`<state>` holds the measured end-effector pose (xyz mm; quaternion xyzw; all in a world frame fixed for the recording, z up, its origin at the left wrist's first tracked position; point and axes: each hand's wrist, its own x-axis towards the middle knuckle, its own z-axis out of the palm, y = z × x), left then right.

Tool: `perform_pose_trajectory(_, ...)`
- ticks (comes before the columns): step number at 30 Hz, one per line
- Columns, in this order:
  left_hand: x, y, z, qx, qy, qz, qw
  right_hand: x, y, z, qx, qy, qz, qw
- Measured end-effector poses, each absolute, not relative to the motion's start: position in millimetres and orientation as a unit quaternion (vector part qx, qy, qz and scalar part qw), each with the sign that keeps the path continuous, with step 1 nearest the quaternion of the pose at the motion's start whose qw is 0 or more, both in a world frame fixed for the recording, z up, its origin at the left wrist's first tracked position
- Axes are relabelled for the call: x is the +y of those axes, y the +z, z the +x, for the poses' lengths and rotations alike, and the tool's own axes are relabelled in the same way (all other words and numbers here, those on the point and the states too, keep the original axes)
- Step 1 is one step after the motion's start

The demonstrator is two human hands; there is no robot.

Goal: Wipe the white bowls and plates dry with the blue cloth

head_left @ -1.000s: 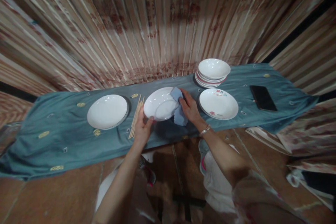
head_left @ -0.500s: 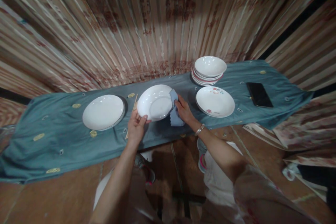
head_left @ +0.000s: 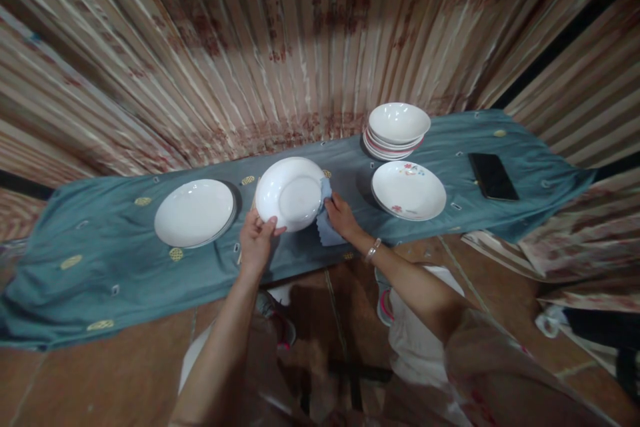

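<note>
A plain white deep plate (head_left: 291,190) is held up over the middle of the cloth-covered table, tilted. My left hand (head_left: 257,237) grips its near left rim, thumb on the face towards me. My right hand (head_left: 342,213) pinches a blue cloth (head_left: 329,231) against the plate's right edge, and the cloth's lower part hangs down. Partly hidden behind the plate and my left hand lie thin wooden chopsticks (head_left: 239,257). To the left rests a short stack of white plates (head_left: 195,212). Nearest on the right are plates with a floral pattern (head_left: 409,192).
A stack of white bowls (head_left: 399,123) stands at the back right. Farther right lies a black phone-like slab (head_left: 493,176). The green tablecloth (head_left: 135,280) drapes over the table's edges. A pleated curtain (head_left: 300,47) hangs directly behind.
The white plate has shifted slightly left and changed its tilt in my hands. My right hand and the blue cloth have moved a little left along with it.
</note>
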<state>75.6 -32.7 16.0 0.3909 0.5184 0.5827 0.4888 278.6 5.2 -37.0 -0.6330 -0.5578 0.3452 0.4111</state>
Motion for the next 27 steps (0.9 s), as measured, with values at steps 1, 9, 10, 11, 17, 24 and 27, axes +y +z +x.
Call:
perform_pose_trajectory(1,-33.1,16.8,75.9,0.517,0.583,0.386,0.494,6.1,-36.5,279.8,-0.558,0.345,-0.633,0.411)
perform_pose_trajectory(9,-29.7,18.4,76.8,0.515,0.599,0.339,0.512,10.2,-32.6,287.5,-0.580,0.346,-0.604,0.423)
perform_pose_trajectory(10,-29.0,18.5,76.9,0.514,0.601,0.333,0.513,10.2,-32.3,287.4,-0.582,0.344,-0.605,0.420)
perform_pose_trajectory(11,-28.5,18.9,77.0,0.514,0.603,0.327,0.516,10.1,-32.1,287.2,-0.585,0.343,-0.605,0.417)
perform_pose_trajectory(17,-25.3,24.4,78.6,0.513,0.614,0.301,0.518,8.5,-31.9,286.1,-0.603,0.323,-0.622,0.381)
perform_pose_trajectory(24,-20.5,28.0,83.4,0.515,0.605,0.344,0.501,1.9,-27.1,290.1,-0.640,0.289,-0.646,0.300)
perform_pose_trajectory(27,-18.6,27.9,87.2,0.510,0.605,0.358,0.495,-4.5,-19.6,292.2,-0.653,0.271,-0.653,0.271)
